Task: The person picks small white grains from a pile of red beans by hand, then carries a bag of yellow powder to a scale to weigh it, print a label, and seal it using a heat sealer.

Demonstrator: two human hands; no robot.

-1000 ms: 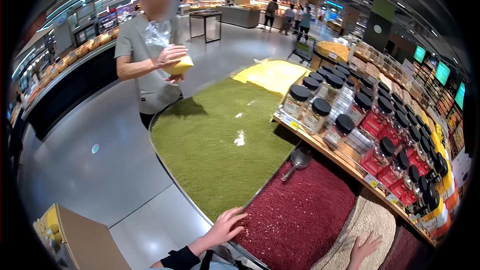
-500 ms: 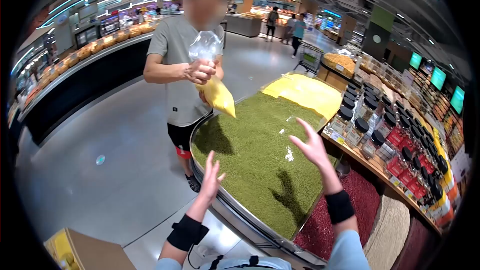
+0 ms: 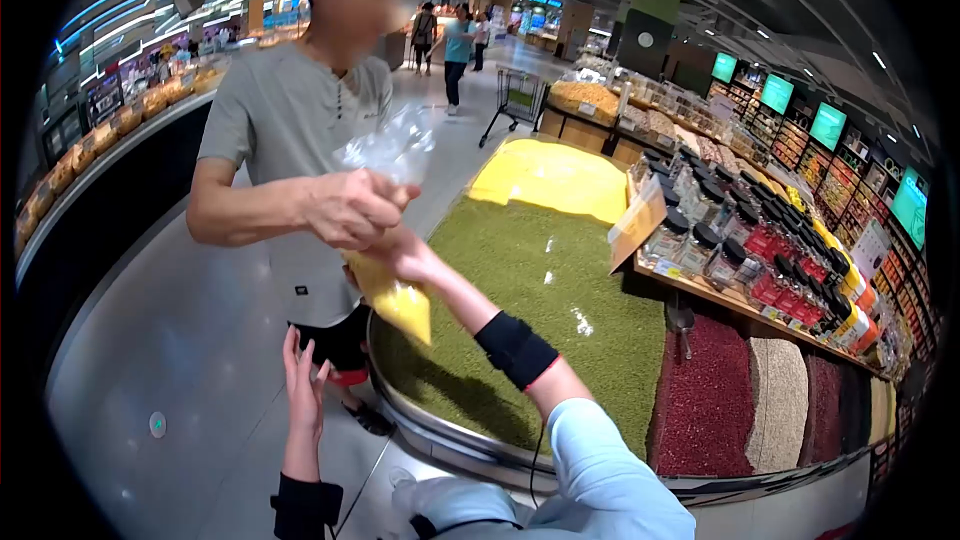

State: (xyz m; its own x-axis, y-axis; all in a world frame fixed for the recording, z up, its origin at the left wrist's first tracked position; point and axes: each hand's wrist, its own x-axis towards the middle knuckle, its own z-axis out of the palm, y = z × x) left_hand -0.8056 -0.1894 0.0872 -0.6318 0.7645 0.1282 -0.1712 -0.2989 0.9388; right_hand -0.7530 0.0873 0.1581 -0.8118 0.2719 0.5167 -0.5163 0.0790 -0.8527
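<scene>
A clear plastic bag of yellow grain [image 3: 400,308] hangs over the left edge of the bed of green beans [image 3: 540,280]. Another person's fist [image 3: 360,208] grips its twisted neck. My right hand [image 3: 405,255] is closed at the bag just below that fist; its fingertips are partly hidden. Lower left, my left hand [image 3: 305,375] is held up with fingers apart, empty, near the person's shorts and not touching the bag. Black bands circle both my wrists.
A person in a grey shirt [image 3: 300,120] stands close at the left. Yellow grain [image 3: 550,180] lies beyond the green beans, red beans [image 3: 705,390] and pale grain [image 3: 778,405] to the right. Black-lidded jars [image 3: 700,240] fill a shelf; a metal scoop [image 3: 682,322] is beside it. Farther back stands a cart [image 3: 518,100].
My right hand has moved left from above the green beans to the bag. The person has come nearer with the bag, which is lower. My view has shifted right.
</scene>
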